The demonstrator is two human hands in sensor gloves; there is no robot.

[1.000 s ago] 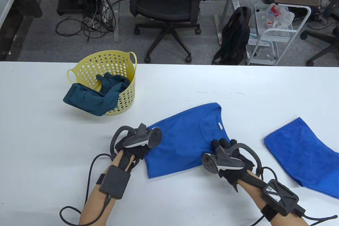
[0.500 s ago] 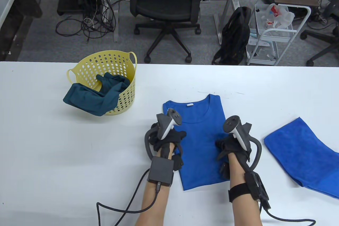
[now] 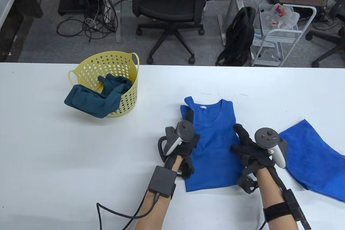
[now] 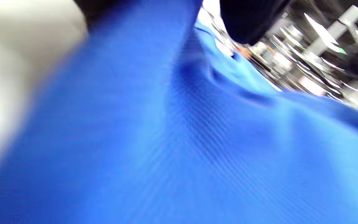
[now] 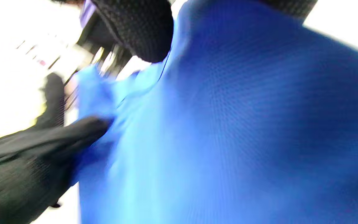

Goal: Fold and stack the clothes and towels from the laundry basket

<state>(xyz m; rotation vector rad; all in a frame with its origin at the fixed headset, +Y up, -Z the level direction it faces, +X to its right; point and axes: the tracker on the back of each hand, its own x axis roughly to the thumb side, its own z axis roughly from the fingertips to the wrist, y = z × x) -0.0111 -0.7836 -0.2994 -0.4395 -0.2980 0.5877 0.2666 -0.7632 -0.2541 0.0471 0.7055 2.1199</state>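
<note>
Shirt (image 3: 213, 143) lies between basket (image 3: 80, 71) and towel (image 3: 312, 157).

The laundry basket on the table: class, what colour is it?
Pale yellow, with holes all round its wall: the laundry basket shows best in the table view.

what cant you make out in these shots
- Left hand fingers on the shirt: table view, tracker covers them.
- Towel: its right end is cut off by the frame edge.
- Basket bottom: hidden by teal cloth.
- Both wrist views: motion blur.
</note>
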